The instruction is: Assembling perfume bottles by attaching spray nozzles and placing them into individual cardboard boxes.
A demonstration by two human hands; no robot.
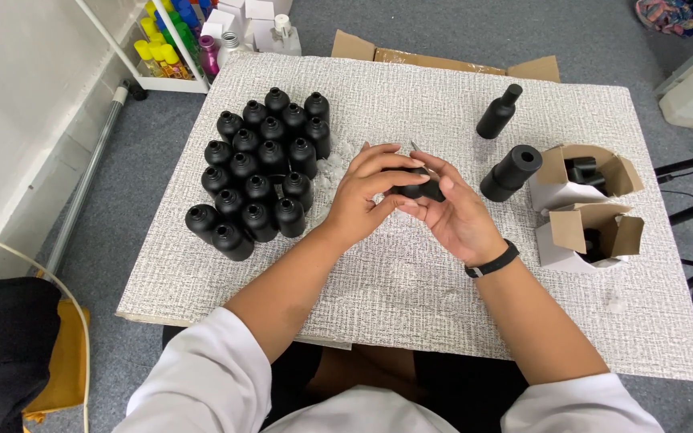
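Both hands meet over the middle of a white textured board (411, 273). My right hand (451, 212) cradles a small black bottle (425, 191), and my left hand (366, 192) closes its fingers over the bottle's top end. A black band sits on my right wrist. A thin pale part sticks up between the fingertips; what it is I cannot tell. To the left stands a tight cluster of several open black bottles (260, 176).
A capped black bottle (498, 111) stands at the back right, and a black cylinder (510, 172) lies beside it. Two open small cardboard boxes (587, 204) hold black parts at the right. Coloured bottles on a white rack (172, 48) stand on the floor at back left.
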